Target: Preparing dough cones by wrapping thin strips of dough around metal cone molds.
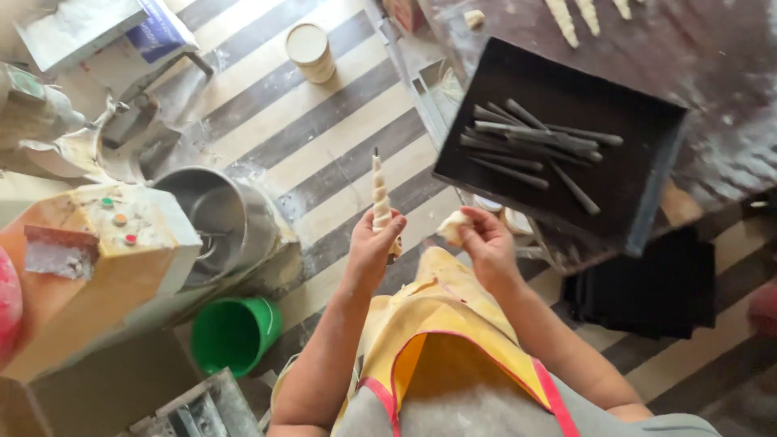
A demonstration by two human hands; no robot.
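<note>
the left hand (371,243) is closed around a thin metal cone (380,202) that has a strip of pale dough wound round and round it. the cone stands up, with its dark tip on top. the right hand (486,243) is just beside it, and its fingers are pinched on a small lump of dough (453,226). the two hands are near each other but do not touch. both are held up in the air over a yellow apron (437,324), in front of the near edge of the table (712,105).

a black tray (639,186) sits at the near edge of the table. a pile of bare metal cones (534,146) lies in the middle of it. at the far edge of the table lie some cones already wrapped in dough (564,20).

down on the striped floor (324,129), to the left, is a big mixer with a shiny metal bowl (218,218). a green bucket (235,332) is just below the bowl. a small round tub (312,50) stands farther off on the floor.
</note>
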